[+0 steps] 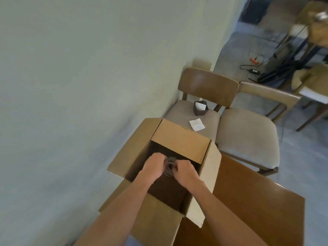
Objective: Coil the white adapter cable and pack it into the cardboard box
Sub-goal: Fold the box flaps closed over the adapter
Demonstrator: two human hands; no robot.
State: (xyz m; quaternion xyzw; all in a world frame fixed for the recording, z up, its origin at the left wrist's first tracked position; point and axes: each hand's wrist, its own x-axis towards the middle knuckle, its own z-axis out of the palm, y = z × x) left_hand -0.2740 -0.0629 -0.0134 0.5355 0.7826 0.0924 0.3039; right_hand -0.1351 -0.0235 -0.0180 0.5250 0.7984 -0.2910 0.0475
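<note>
- A pale wall [71, 86] filled the left side of the view.
- A brown wooden bench [248, 201] lay at the lower right, with its shiny top bare where it showed.
- The cardboard box [179, 139] stood at the left edge of the bench, between the bench and the wall. All its flaps were open and its inside was dark.
- Two wooden chairs with beige seats stood beyond the box, the first chair [207, 84] against the wall and the second chair [248, 135] just beside it on the right.
- The left hand [154, 165] reached into the open top of the box, and its curled fingers gripped the left side of the coil.
- The right hand [184, 170] was just beside it, with fingers curled and pinching the right side of the same coil.
- The white adapter cable [170, 166] was wound into a small round coil, held between both hands inside the mouth of the box. In the shadow it looked grey, and I could not tell if it touched the bottom.
- A small black container [200, 108] and a white paper piece [197, 124] lay on the seat of the first chair.
</note>
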